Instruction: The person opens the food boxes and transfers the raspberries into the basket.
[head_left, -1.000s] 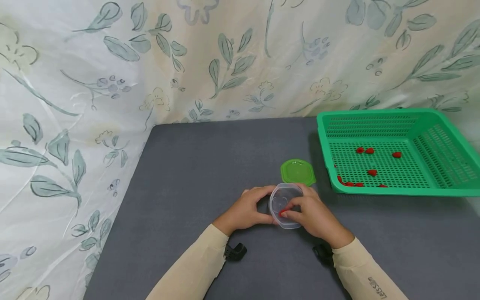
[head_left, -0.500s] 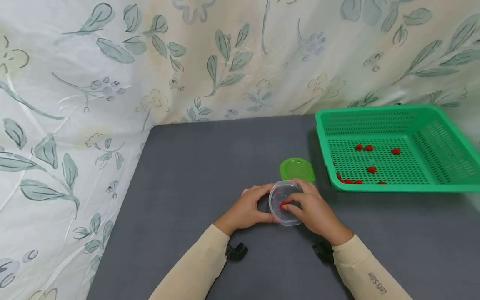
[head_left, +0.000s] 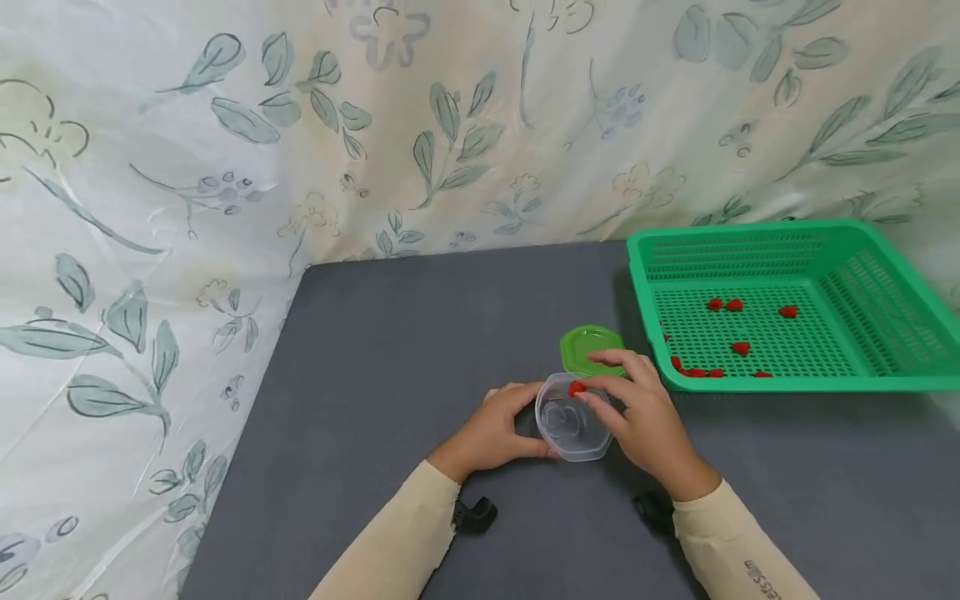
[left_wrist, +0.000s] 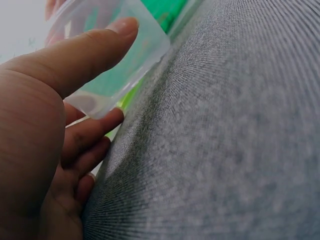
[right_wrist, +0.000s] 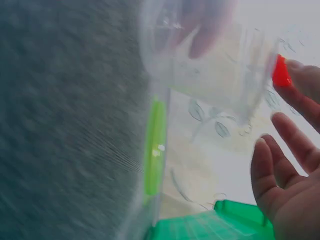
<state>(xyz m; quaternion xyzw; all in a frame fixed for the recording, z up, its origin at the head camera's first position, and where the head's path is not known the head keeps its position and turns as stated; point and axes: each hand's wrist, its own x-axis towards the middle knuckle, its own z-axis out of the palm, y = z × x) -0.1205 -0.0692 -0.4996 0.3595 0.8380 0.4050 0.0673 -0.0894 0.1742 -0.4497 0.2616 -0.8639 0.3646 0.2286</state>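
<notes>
L hand [head_left: 498, 427] grips 1 clear tub [head_left: 572, 419]; R hand [head_left: 645, 412] pinches 1 red bit [head_left: 577, 387] at tub rim. Green lid [head_left: 588, 345] just behind, basket [head_left: 885, 250] right; mat [head_left: 420, 333] left is open.

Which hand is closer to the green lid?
The right hand: its fingers reach over the green lid's near edge. The left hand grips the clear container, farther away.
</notes>
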